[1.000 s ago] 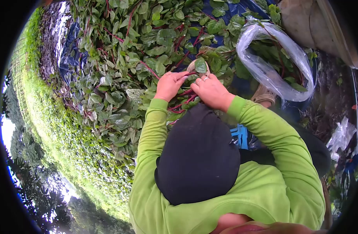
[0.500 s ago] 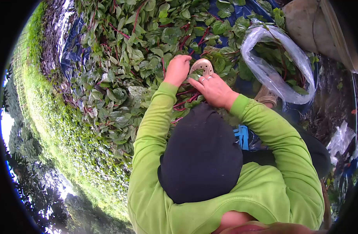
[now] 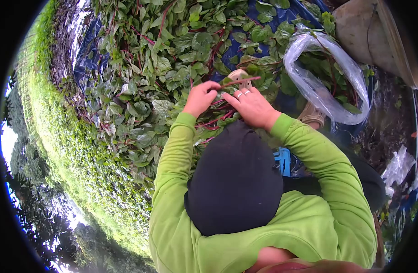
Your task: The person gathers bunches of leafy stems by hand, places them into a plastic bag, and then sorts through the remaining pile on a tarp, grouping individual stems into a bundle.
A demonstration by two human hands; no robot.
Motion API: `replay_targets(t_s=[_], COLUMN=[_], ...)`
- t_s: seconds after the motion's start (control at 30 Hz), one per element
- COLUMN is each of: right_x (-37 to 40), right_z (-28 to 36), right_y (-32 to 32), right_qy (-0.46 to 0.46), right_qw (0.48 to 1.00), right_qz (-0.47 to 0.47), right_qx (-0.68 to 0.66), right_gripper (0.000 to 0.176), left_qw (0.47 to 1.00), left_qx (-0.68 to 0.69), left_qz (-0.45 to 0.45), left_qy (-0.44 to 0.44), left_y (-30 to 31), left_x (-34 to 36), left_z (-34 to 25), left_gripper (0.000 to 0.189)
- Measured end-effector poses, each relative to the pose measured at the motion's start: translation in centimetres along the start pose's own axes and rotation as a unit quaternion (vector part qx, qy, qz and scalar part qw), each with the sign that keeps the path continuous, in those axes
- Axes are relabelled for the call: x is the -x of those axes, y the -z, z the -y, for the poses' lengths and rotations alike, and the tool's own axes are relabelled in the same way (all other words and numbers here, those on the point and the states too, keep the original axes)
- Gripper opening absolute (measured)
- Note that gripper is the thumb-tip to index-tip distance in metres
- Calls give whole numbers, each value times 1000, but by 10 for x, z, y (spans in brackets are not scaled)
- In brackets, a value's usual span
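Red leafy stem pinched in left hand; right hand grips a red-stemmed bunch.
Bundling, it seems: adding the stem calls for easing that grip.

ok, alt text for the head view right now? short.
Seen from above, a person in a lime-green top pinches a thin red stem in the left hand while the ringed right hand rests on a bunch of red-stemmed greens. More leafy greens cover a blue tarp ahead, with a clear plastic bag of leaves at right.
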State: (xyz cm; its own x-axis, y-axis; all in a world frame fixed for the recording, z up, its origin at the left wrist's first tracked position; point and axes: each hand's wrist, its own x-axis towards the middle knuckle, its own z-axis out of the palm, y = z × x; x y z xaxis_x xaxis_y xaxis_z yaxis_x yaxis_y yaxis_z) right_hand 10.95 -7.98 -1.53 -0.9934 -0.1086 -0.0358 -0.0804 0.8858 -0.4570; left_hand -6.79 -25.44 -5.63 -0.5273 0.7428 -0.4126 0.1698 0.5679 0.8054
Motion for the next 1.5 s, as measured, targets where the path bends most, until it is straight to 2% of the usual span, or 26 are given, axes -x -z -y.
replay_targets(t_s=[0.1, 0.2, 0.23, 0.33, 0.37, 0.4, 0.43, 0.47, 0.5, 0.6, 0.63, 0.73, 0.77, 0.83, 0.93, 1.07, 1.13, 1.23, 1.33, 1.5], right_x=[0, -3, -6, -8, -8, -10, -14, -15, -13, -9, -8, -6, -7, -10, -8, -9, -7, -10, -8, -11], right_z=[2, 5, 6, 4, 4, 5, 6, 6, 6, 6, 5, 6, 6, 7, 10, 9, 10, 7, 9, 12], right_y=[-4, 0, 2, -3, -3, 2, 5, 4, 2, -1, -2, -3, -3, 0, -2, -5, -1, -9, -5, 0], right_qy=[-10, -15, -18, -17, -24, -30, -36, -29, -24, -14, -13, -21, -23, -26, -3, 14, 11, 54, 30, 9], right_qw=[1000, 1000, 999, 999, 1000, 998, 994, 996, 998, 999, 999, 999, 999, 997, 998, 996, 997, 986, 989, 995], right_qz=[-18, -17, -15, -28, 17, 61, 103, 82, 62, 28, 20, -5, 16, 59, 3, -22, -31, -107, -106, 19], right_qx=[5, 20, 27, 9, 2, -5, -12, -4, 4, 24, 29, 42, 44, 46, 59, 83, 73, 113, 99, 100], right_gripper=[56, 52, 50, 44, 43, 42, 41, 40, 40, 38, 37, 35, 34, 33, 24, 25, 27, 30, 34, 28], left_qw=[962, 948, 968, 976, 989, 996, 990, 955, 933, 885, 890, 914, 924, 946, 963, 975, 975, 975, 974, 978], left_qx=[198, 240, 186, 90, -23, -84, -95, -221, -268, -399, -404, -342, -316, -271, -224, -146, -142, -83, -12, 70], left_qz=[109, 103, 104, 161, 131, 13, -102, -191, -223, -220, -203, -187, -167, -105, -11, 81, 131, 193, 225, 189], left_qy=[156, 184, 130, 112, 67, -3, 27, -51, -83, -96, -68, -111, -136, -145, -149, -146, -110, -74, -12, 55], left_y=[7, 7, 7, 15, 17, 11, 4, 0, -4, -16, -14, -8, -6, -4, -5, -11, -4, 1, 7, -2], left_x=[33, 44, 40, 13, -2, -19, -38, -58, -70, -99, -105, -87, -79, -53, -24, -30, -38, -42, -42, -37], left_z=[7, -8, -7, 0, -3, 0, -6, -10, -22, -19, -18, -17, -15, -20, -37, -39, -46, -45, -39, -27], left_gripper=[31, 32, 32, 31, 29, 26, 24, 23, 26, 25, 19, 17, 17, 16, 15, 14, 15, 14, 17, 18])
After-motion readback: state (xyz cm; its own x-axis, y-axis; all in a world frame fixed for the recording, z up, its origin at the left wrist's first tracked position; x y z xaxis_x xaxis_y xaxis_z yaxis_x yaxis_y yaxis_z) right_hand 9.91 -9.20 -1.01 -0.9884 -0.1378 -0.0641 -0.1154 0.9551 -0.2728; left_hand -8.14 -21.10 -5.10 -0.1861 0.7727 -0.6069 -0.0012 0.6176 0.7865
